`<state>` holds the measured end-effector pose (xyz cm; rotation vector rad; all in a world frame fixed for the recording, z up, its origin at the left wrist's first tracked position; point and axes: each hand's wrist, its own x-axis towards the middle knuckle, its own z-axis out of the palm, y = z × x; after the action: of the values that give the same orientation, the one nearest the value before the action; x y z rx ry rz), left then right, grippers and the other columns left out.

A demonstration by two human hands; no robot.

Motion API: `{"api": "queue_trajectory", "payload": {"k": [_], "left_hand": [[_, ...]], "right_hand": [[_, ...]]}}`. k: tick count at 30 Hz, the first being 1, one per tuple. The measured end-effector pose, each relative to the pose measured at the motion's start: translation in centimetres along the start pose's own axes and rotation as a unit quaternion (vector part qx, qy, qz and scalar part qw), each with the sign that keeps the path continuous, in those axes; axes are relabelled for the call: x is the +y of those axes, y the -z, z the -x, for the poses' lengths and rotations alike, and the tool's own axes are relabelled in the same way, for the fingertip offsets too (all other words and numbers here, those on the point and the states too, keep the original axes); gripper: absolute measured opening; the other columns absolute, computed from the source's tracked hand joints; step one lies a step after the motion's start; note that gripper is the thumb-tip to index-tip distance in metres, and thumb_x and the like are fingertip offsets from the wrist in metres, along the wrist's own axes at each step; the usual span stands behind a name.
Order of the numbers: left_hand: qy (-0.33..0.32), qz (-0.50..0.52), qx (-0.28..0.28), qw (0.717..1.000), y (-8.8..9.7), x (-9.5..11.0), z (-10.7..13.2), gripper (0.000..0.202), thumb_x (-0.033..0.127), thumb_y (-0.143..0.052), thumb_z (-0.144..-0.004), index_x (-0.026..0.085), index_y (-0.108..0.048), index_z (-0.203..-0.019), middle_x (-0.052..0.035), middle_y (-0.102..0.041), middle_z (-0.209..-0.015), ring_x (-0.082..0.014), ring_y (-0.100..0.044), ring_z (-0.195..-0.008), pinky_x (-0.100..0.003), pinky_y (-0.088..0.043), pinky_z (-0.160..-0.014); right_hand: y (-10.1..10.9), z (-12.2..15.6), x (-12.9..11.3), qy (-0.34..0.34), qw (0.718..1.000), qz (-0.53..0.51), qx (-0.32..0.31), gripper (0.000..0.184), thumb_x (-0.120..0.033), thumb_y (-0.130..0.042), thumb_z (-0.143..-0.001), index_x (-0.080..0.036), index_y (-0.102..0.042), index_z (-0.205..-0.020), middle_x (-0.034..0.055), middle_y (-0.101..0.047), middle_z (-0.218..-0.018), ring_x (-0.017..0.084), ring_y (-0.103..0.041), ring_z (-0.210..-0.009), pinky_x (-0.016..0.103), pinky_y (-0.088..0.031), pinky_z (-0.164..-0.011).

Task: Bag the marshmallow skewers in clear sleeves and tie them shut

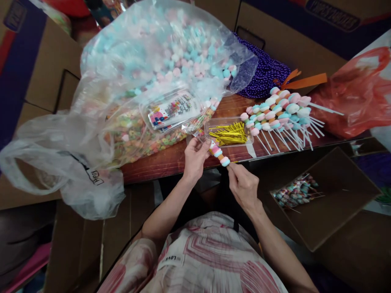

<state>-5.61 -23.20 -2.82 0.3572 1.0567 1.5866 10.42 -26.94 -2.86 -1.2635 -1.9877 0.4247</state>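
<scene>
Candy stick (217, 152), one: between our hands, above the worktop's (143, 171) near edge. Left hand (195, 158): pinching its upper end. Right hand (243, 182): fingertips closed at its lower end. Handling: we best grip lightly, keeping likely soft pieces uncrushed. Gold ties (229, 133): just beyond.

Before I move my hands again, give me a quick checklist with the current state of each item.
1. Left hand gripping the marshmallow skewer near its far end: ok.
2. Right hand pinching at the near end: ok.
3. Near end secured: cannot tell, the right hand covers it.
4. A hand free: not ok, both are on the skewer.
5. Gold twist ties in the clear plastic tray: ok, a loose heap.
6. Cardboard box at the right open: ok, with skewers inside.
</scene>
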Motion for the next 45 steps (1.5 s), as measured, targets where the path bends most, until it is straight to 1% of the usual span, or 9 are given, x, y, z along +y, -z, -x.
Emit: {"api": "queue_trajectory", "payload": {"k": [3, 9, 15, 19, 23, 31, 37, 41, 45], "left_hand": [[0.01, 0.022, -0.018, 1.0, 0.0, 0.1, 0.0, 0.046, 0.043, -0.091, -0.064, 0.019, -0.067, -0.095, -0.0039, -0.077, -0.094, -0.0173, -0.075, -0.086, -0.028, -0.058, -0.078], [0.028, 0.028, -0.05, 0.998, -0.3, -0.1, 0.4, 0.047, 0.047, -0.09, -0.065, 0.018, -0.064, -0.092, -0.005, -0.078, -0.094, -0.0214, -0.077, -0.092, -0.031, -0.058, -0.085], [0.064, 0.007, -0.056, 0.996, 0.1, 0.4, 0.4, 0.04, 0.044, -0.086, -0.072, 0.017, -0.064, -0.093, -0.0075, -0.078, -0.09, -0.026, -0.076, -0.102, -0.035, -0.059, -0.089], [0.072, 0.005, -0.05, 0.996, 0.7, 1.2, -0.2, 0.036, 0.049, -0.08, -0.078, 0.017, -0.065, -0.088, -0.008, -0.078, -0.089, -0.026, -0.077, -0.098, -0.037, -0.059, -0.088], [0.084, 0.0, -0.06, 0.995, 0.8, 0.8, -0.1, 0.039, 0.05, -0.081, -0.077, 0.017, -0.065, -0.089, -0.0091, -0.078, -0.088, -0.0266, -0.077, -0.096, -0.037, -0.059, -0.088], [0.088, 0.003, -0.054, 0.995, 1.0, 0.7, 0.2, 0.036, 0.045, -0.082, -0.077, 0.017, -0.065, -0.091, -0.0083, -0.079, -0.091, -0.026, -0.076, -0.102, -0.037, -0.057, -0.092], [0.069, 0.023, -0.028, 0.997, 1.8, 1.8, -0.7, 0.025, 0.037, -0.08, -0.081, 0.019, -0.065, -0.09, -0.0066, -0.079, -0.099, -0.0223, -0.076, -0.098, -0.033, -0.057, -0.088], [0.074, 0.031, -0.005, 0.997, 2.0, 1.6, -0.9, 0.021, 0.035, -0.078, -0.083, 0.018, -0.066, -0.088, -0.0062, -0.078, -0.093, -0.0198, -0.077, -0.087, -0.031, -0.057, -0.081], [0.065, 0.018, -0.011, 0.998, 2.2, 1.4, -0.8, 0.024, 0.037, -0.079, -0.081, 0.018, -0.066, -0.088, -0.006, -0.077, -0.091, -0.0202, -0.077, -0.087, -0.032, -0.058, -0.081]], "right_hand": [[0.2, 0.3, -1.1, -0.1, 0.988, -0.114, -0.025, 0.02, -0.024, -0.054, -0.097, -0.02, -0.068, -0.084, -0.0008, -0.06, -0.065, 0.011, -0.053, -0.057, 0.025, -0.042, -0.059], [-0.4, 0.0, -2.0, -0.287, 0.913, -0.285, -0.054, 0.024, -0.034, -0.06, -0.091, -0.02, -0.064, -0.072, -0.0045, -0.052, -0.056, 0.01, -0.045, -0.053, 0.024, -0.035, -0.053], [-1.6, -1.1, -1.9, -0.353, 0.843, -0.397, -0.086, 0.024, -0.038, -0.064, -0.086, -0.019, -0.064, -0.072, -0.0056, -0.049, -0.051, 0.008, -0.034, -0.046, 0.023, -0.025, -0.046], [-1.1, -1.2, -1.9, -0.353, 0.841, -0.4, -0.092, 0.024, -0.04, -0.064, -0.085, -0.019, -0.064, -0.073, -0.005, -0.049, -0.05, 0.008, -0.036, -0.046, 0.022, -0.023, -0.045], [-1.0, -1.3, -1.7, -0.386, 0.812, -0.426, -0.096, 0.026, -0.044, -0.063, -0.082, -0.02, -0.061, -0.072, -0.0066, -0.045, -0.045, 0.007, -0.026, -0.04, 0.023, -0.016, -0.041], [-1.5, -0.9, -2.3, -0.217, 0.952, -0.207, -0.067, 0.025, -0.035, -0.051, -0.095, -0.021, -0.058, -0.076, -0.0056, -0.048, -0.055, 0.01, -0.043, -0.051, 0.025, -0.035, -0.055], [-1.0, -0.5, -1.7, -0.213, 0.952, -0.202, -0.085, 0.023, -0.035, -0.05, -0.098, -0.022, -0.058, -0.08, -0.006, -0.049, -0.055, 0.01, -0.044, -0.05, 0.025, -0.035, -0.055], [-1.0, -1.1, -1.5, -0.276, 0.9, -0.315, -0.12, 0.025, -0.039, -0.056, -0.093, -0.021, -0.059, -0.077, -0.0063, -0.048, -0.05, 0.008, -0.04, -0.046, 0.023, -0.032, -0.05], [-0.8, -1.9, -1.2, -0.394, 0.757, -0.493, -0.17, 0.031, -0.047, -0.071, -0.081, -0.019, -0.06, -0.074, -0.01, -0.039, -0.043, 0.004, -0.02, -0.036, 0.021, -0.013, -0.039]]}}
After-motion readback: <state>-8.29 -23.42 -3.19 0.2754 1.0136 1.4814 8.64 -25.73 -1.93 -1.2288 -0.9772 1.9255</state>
